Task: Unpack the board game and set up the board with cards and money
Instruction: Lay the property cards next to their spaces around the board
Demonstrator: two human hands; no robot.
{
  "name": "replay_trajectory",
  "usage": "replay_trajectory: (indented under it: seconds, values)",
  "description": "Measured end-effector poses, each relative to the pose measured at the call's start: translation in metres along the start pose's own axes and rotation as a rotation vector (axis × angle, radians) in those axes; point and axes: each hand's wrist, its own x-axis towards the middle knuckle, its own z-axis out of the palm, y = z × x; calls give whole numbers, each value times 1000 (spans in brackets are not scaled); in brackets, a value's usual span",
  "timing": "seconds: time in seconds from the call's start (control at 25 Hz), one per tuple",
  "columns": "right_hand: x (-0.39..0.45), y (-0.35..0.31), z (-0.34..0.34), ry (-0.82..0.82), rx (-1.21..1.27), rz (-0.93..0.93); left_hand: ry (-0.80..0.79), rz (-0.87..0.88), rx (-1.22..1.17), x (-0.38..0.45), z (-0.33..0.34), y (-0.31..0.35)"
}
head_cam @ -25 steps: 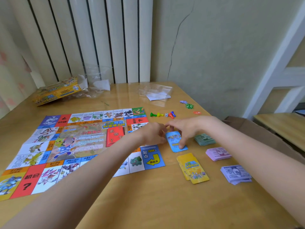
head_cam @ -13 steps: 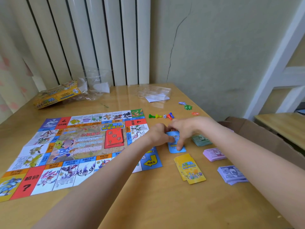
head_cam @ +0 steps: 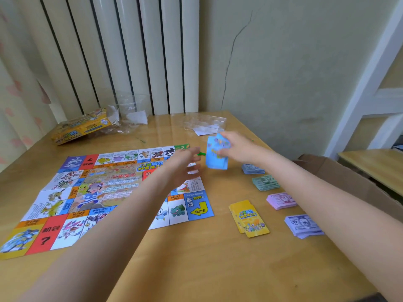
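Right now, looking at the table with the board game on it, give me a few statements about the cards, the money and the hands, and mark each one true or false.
1. The right hand holds the blue cards up off the table. True.
2. The yellow cards lie on the game board. False: they lie on the bare table, right of the board.
3. Four stacks of play money sit to the right of the board. True.
4. The left hand grips the blue cards too. False: it is blurred but apart from them, over the board.
5. The game box stands upright in front of the person. False: it lies at the far left of the table.
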Motion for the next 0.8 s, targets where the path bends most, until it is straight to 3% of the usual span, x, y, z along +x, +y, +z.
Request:
replay_trajectory:
  seconds: [0.12,0.28,0.4,0.52,0.6,0.8]
  values:
    - [2,-22,15,258,-69,-228,-203,-100,-302,-10,-10,11]
    - [-1,-31,35,105,-10,-384,-281,-12,-534,-21,-22,16]
    - [-1,-30,29,-77,295,-260,-261,-17,-538,-25,-42,5]
    - [2,-32,19,87,630,-34,-230,-5,-489,-28,-49,4]
    - [4,-32,18,168,629,62,-226,16,-432,-30,-49,8]
    - [6,-32,26,44,551,150,-271,75,-279,-33,-48,8]
